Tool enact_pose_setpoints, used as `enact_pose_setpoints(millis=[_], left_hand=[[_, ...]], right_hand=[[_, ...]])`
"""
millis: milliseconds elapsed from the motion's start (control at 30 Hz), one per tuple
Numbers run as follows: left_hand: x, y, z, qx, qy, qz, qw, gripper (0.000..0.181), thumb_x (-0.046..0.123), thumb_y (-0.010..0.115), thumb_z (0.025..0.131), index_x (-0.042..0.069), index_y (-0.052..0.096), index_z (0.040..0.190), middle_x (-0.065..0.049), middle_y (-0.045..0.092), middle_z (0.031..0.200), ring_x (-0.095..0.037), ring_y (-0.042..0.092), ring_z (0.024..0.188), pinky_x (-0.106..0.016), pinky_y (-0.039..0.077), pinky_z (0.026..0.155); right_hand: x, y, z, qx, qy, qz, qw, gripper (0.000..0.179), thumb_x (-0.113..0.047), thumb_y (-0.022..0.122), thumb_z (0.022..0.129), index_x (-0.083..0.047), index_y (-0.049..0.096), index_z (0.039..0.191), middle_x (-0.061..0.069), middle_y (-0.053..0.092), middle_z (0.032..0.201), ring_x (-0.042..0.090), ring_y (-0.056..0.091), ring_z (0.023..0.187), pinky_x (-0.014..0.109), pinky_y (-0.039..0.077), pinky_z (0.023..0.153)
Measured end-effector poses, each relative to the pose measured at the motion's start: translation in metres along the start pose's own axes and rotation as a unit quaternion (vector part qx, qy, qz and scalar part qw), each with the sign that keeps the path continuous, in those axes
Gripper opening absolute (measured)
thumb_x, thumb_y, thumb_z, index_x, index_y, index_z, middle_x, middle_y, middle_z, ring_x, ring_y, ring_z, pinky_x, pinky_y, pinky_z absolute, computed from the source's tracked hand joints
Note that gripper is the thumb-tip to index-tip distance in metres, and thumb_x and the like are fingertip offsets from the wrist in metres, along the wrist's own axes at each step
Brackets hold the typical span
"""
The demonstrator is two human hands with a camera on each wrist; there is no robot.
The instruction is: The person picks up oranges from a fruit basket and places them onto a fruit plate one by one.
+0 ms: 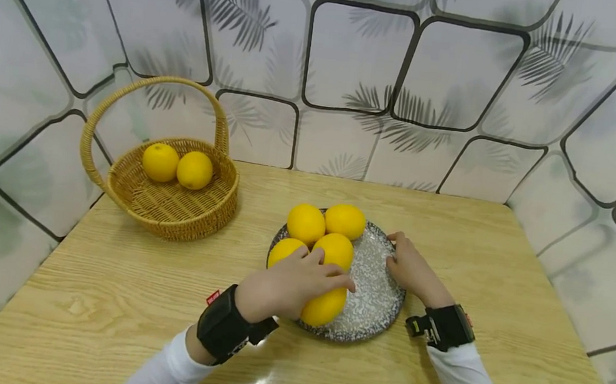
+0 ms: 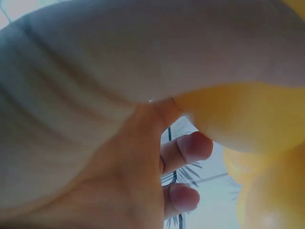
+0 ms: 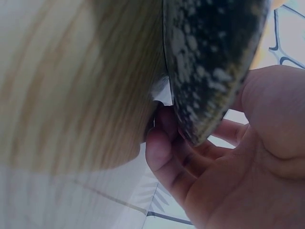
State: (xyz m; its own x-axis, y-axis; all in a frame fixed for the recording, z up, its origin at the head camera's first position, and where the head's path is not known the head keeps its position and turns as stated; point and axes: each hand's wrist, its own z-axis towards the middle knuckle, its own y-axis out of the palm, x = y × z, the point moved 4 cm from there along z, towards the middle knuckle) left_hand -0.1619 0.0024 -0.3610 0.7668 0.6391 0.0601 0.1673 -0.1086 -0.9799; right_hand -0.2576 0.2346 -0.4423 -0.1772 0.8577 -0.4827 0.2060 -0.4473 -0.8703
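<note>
A round speckled grey plate (image 1: 374, 286) with a dark rim bears several yellow-orange oranges, crowded on its left half. My left hand (image 1: 298, 282) reaches over them and grips the nearest orange (image 1: 324, 307), its fingers bent across the top. From the left wrist, that orange (image 2: 248, 117) shows large beside the palm, and two fingertips stick out past it. At the plate's right edge, my right hand (image 1: 412, 269) holds the rim. The right wrist view has its fingers (image 3: 164, 152) curled beneath the plate's underside (image 3: 209, 71), close over the table.
A wicker basket (image 1: 197, 225) with a tall arched handle stands at the back left, with two oranges (image 1: 160, 163) inside. Behind the wooden table (image 1: 122, 297), a patterned wall covering (image 1: 356, 59) rises at the back and both sides.
</note>
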Motion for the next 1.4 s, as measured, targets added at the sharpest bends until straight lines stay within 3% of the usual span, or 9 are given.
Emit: enact_pose_setpoints(millis=[233,467,800,1000,1167,1400], left_hand=[[0.001,0.007,0.004,-0.012,-0.034,0.032,0.9988,0.077,0.009,0.083,0.083,0.041,0.047,0.142,0.013,0.054,0.149,-0.019,0.046,0.118,-0.032,0.036,0.093],[0.001,0.007,0.006,-0.023,-0.04,0.034,0.9984,0.08,0.008,0.083,0.082,0.043,0.047,0.144,0.013,0.052,0.15,-0.018,0.045,0.121,-0.032,0.036,0.095],[-0.001,0.003,0.003,-0.007,-0.014,0.017,0.9997,0.078,0.015,0.085,0.081,0.039,0.047,0.145,0.008,0.05,0.151,-0.019,0.045,0.121,-0.032,0.036,0.093],[-0.003,0.002,0.004,-0.011,-0.013,0.005,0.9998,0.08,0.024,0.089,0.078,0.036,0.048,0.145,0.006,0.049,0.151,-0.02,0.043,0.126,-0.036,0.037,0.1],[-0.006,-0.002,0.006,-0.01,-0.017,-0.021,0.9996,0.081,0.044,0.088,0.076,0.033,0.049,0.146,0.003,0.049,0.15,-0.023,0.043,0.133,-0.04,0.038,0.105],[-0.029,-0.013,-0.003,0.021,-0.047,-0.101,0.9935,0.061,0.051,0.069,0.093,0.027,0.052,0.147,-0.002,0.049,0.153,-0.027,0.044,0.136,-0.049,0.034,0.113]], right_hand=[[0.003,0.003,-0.001,-0.003,0.006,0.006,1.0,0.048,-0.008,0.043,0.103,0.013,0.032,0.144,0.041,0.043,0.143,0.039,0.057,0.114,0.051,0.051,0.091],[0.001,0.002,0.0,-0.002,0.003,0.007,1.0,0.047,-0.007,0.043,0.103,0.013,0.032,0.144,0.042,0.042,0.143,0.04,0.057,0.116,0.053,0.05,0.093],[0.0,0.001,0.0,0.002,0.002,0.003,1.0,0.048,-0.006,0.042,0.101,0.013,0.033,0.144,0.042,0.043,0.143,0.035,0.057,0.105,0.047,0.05,0.085],[0.001,-0.001,0.0,0.001,0.004,0.004,1.0,0.049,-0.006,0.042,0.101,0.013,0.032,0.145,0.042,0.042,0.143,0.032,0.055,0.102,0.043,0.048,0.082],[0.003,-0.002,-0.001,0.003,0.008,0.011,0.9999,0.049,-0.006,0.042,0.101,0.013,0.031,0.145,0.041,0.042,0.143,0.033,0.054,0.103,0.044,0.046,0.082],[0.001,0.001,-0.001,-0.004,0.006,0.014,0.9999,0.049,-0.007,0.041,0.102,0.013,0.031,0.145,0.041,0.042,0.144,0.039,0.055,0.117,0.051,0.049,0.094]])
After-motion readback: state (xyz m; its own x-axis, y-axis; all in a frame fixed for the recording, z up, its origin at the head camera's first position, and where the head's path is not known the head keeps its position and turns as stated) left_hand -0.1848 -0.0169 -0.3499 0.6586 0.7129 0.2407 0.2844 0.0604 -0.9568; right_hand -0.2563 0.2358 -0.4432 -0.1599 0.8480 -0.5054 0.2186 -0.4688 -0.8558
